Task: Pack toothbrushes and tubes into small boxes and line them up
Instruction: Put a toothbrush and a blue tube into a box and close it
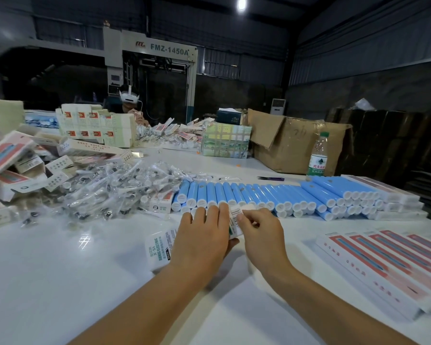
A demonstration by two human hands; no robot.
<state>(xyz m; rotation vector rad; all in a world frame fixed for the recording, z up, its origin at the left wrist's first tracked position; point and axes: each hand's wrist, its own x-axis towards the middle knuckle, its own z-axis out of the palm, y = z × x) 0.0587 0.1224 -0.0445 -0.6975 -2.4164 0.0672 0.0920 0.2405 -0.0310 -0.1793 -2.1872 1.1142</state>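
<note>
White table [60, 282] in a dim workshop

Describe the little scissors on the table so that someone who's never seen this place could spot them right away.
Start at the open cardboard carton at the table's far right, with the green-capped water bottle in front of it. Just left of the bottle's base, beyond the row of blue tubes, lie the scissors. They are the only small dark thing with purple handles lying alone on bare white tabletop.
</note>
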